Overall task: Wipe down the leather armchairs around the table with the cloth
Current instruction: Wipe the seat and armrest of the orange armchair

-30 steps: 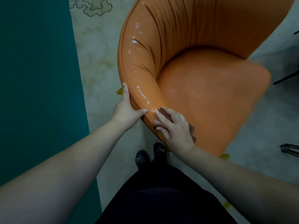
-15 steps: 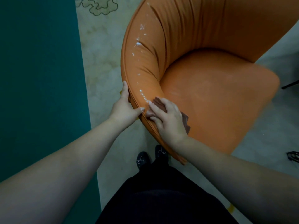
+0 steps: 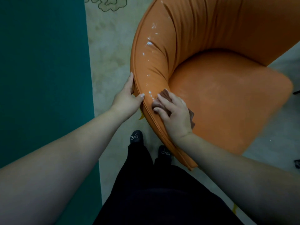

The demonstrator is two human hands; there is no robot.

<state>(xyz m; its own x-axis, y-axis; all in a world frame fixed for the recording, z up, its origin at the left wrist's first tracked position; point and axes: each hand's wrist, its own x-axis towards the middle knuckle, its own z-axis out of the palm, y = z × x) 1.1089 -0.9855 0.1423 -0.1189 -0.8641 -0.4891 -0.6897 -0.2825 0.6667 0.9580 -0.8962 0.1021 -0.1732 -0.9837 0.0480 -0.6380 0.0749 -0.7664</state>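
An orange leather armchair (image 3: 219, 88) with a curved back fills the upper right. White foamy spots run along the top of its left arm rim (image 3: 150, 44). My left hand (image 3: 128, 98) grips the outer edge of that rim, thumb on top. My right hand (image 3: 173, 116) presses a brown cloth (image 3: 165, 95) flat against the rim just right of my left thumb, fingers spread over it. Most of the cloth is hidden under my palm; one corner sticks out at my wrist side.
A teal wall or panel (image 3: 42, 78) runs down the left. Pale patterned carpet (image 3: 110, 51) lies between it and the chair. My black shoes (image 3: 136, 137) and dark clothing stand close to the chair's near edge. Dark metal legs (image 3: 297, 91) show at the far right.
My right hand has slid the cloth farther up along the arm rim, over the nearest white spots. My left hand keeps its grip on the rim's edge.
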